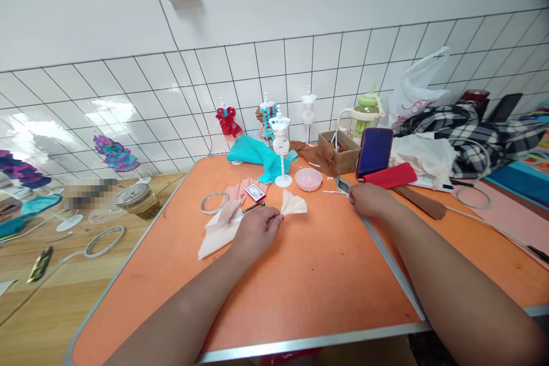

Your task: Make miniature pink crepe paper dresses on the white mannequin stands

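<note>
My left hand [257, 231] pinches the gathered end of a small cream crepe-paper piece [294, 203], which fans out to the right of the fingertips. Under and beside that hand lie a larger cream crepe sheet [217, 240] and small dark-handled thread snips [253, 209]. Off to the right, my right hand [368, 200] is closed at a small grey object with a dark middle [343, 185]; its kind is unclear and the fingers partly cover it. Between and behind the hands stand a white mini dress form [281, 140] and a pink bowl [309, 179].
On the orange table [274, 297] are a tape roll [214, 202], a small red-and-white box [255, 192], turquoise crepe paper [253, 154], a cardboard box [345, 157] and a propped phone [374, 151]. Decorated dress forms stand behind. A wooden table [64, 274] adjoins at left.
</note>
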Tool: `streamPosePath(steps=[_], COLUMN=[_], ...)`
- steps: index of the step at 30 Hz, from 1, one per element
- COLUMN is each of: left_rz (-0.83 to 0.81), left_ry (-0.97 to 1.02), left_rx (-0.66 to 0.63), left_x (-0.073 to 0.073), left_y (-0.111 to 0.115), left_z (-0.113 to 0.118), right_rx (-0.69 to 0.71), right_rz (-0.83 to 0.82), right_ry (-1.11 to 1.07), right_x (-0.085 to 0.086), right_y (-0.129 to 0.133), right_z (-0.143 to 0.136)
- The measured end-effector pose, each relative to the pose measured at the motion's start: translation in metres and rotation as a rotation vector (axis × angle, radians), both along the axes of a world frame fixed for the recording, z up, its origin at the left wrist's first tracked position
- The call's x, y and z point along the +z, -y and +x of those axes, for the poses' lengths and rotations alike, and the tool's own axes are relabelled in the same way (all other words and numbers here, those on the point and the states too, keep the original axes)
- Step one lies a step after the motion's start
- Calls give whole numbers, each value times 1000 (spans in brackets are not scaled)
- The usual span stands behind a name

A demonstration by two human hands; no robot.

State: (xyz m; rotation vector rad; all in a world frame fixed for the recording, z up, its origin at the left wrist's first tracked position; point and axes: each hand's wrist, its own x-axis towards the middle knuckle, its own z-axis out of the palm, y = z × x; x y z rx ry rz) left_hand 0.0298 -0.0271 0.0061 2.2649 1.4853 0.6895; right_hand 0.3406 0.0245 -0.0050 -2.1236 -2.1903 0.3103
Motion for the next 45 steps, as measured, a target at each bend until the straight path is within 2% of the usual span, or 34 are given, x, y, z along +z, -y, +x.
streamPosePath(steps=[2, 4, 6, 7, 10, 12, 15, 18, 22, 29, 35, 41, 45], left_rz=[-84, -205, -306, -336, -355, -360, -346, -302, -278, -266, -208, -117, -40], left_ry=[99, 233, 371, 432, 572, 622, 592, 528, 518, 503, 375, 237, 152], left_rx=[65, 124, 167, 176, 151, 113, 79, 50, 26, -7, -28, -160, -163], left_x=[0, -1, -3, -5, -10, -13, -13, -10, -8, -11, -5, 1, 1], left_y=[-1, -3, -6, -7, -8, -7, -4, -1, 1, 3, 5, 3, 2], left_z=[1, 2, 5, 6, 10, 11, 12, 12, 15, 15, 14, 8, 5], right_rx=[33, 113, 220, 247, 211, 154, 117, 84, -41, -62, -70, -82, -85], right_rz=[43, 48, -202, -328, -461, -485, -504, -447, -276, -280, -272, -245, -213], right_ry=[-73, -242, -777, -956, -1246, -1347, -1483, -1510, -1484, -1502, -1477, -1442, -1403], right_x=[9, 17, 21, 21, 16, 12, 11, 9, 2, -4, -5, -8, -8], right_y=[8, 21, 37, 45, 62, 65, 64, 62, 60, 59, 60, 60, 60], right_z=[-19, -46, -75, -88, -112, -117, -116, -119, -129, -135, -137, -137, -138])
